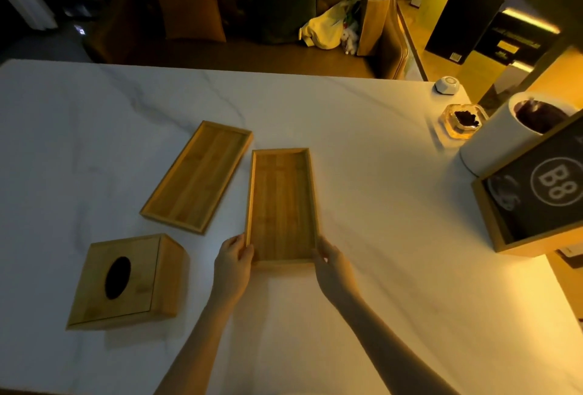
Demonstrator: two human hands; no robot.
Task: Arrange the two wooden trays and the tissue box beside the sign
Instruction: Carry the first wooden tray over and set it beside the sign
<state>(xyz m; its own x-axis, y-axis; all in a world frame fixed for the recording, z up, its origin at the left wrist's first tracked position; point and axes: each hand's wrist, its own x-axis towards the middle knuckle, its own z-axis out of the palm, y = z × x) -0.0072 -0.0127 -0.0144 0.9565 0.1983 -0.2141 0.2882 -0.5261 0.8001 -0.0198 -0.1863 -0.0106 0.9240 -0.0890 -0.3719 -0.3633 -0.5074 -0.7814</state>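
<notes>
Fingers first: on my left hand they curl against the near left corner of the right-hand wooden tray, and my right hand pinches the near right corner, thumb on the rim. I'm holding that tray by its near end, lengthwise away from me, on the marble table. Both forearms reach in from below, angled toward each other. By my reckoning nothing is placed yet: this tray sits well apart from the B8 sign at the right edge, the second tray lies tilted just left, and the wooden tissue box waits nearer, further left.
</notes>
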